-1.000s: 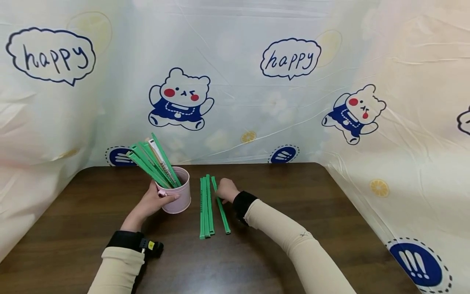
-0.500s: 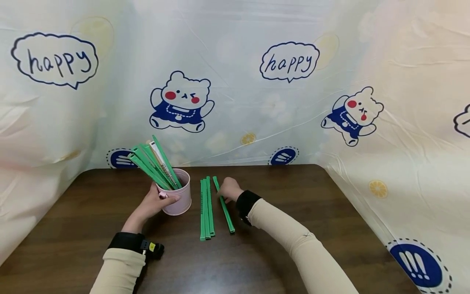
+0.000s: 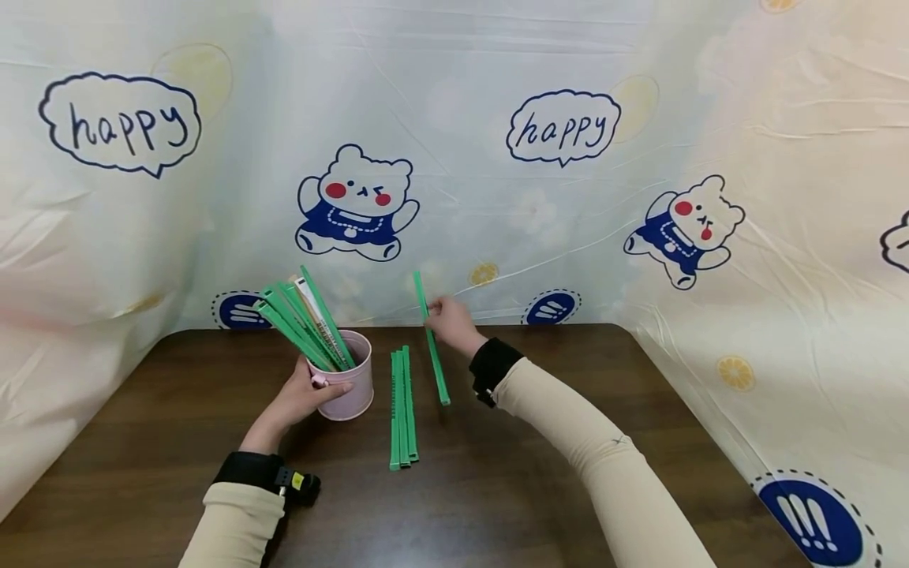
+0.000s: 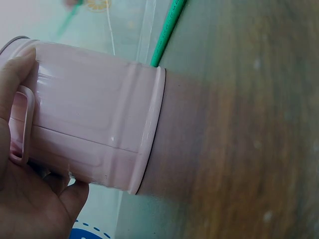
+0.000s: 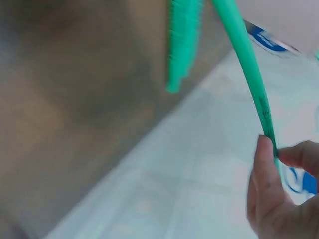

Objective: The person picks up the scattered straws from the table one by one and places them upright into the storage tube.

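In the head view, my left hand grips a pale pink metal bucket by its side, thumb across the front. Several long green sticks lean to the left out of it, along with a white one with print. The left wrist view shows my fingers about the bucket beside its small loop handle. Pinched between thumb and fingers of my right hand, one slim green stick hangs tilted above the table. In the right wrist view, print shows on this stick near my fingertips.
Between bucket and right hand, several green sticks lie side by side on the dark brown table. A patterned cloth with bear drawings hangs behind the far edge and along the right side.
My right hand has lifted one green stick off the table, up and away from the row, after shifting it slightly right. The left hand still holds the bucket in place.
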`<action>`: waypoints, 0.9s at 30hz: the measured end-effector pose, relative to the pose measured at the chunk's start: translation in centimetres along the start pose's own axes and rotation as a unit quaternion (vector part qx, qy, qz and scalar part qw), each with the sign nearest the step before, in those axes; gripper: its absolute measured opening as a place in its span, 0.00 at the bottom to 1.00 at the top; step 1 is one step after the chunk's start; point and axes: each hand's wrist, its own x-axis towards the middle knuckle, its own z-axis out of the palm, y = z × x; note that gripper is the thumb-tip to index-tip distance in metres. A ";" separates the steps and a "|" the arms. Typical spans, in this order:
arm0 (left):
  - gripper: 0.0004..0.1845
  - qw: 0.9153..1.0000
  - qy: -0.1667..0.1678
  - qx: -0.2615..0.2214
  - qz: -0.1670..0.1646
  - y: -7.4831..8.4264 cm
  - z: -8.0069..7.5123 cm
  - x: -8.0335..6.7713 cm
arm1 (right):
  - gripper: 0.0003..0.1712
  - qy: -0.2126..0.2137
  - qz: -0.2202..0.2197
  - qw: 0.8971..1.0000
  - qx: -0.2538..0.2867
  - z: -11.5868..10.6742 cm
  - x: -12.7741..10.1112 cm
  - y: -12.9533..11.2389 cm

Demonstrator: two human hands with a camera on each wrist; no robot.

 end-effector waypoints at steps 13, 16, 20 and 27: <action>0.56 1.000 0.002 -0.014 0.020 -0.3 0.0 0.1 | 0.20 0.136 -0.211 0.967 0.030 -0.8 1.9 -8.0; 0.56 1.000 0.001 -0.013 0.019 -0.3 -0.1 0.0 | 0.20 0.147 -0.232 0.959 0.074 0.4 1.9 -9.4; 0.56 1.000 0.002 -0.008 0.022 -0.2 -0.3 0.2 | 0.19 0.150 -0.253 0.949 0.111 2.8 1.6 -10.6; 0.56 1.000 -0.003 -0.008 0.019 -0.1 -0.1 0.3 | 0.20 0.061 -0.251 0.964 0.060 6.9 0.3 -9.5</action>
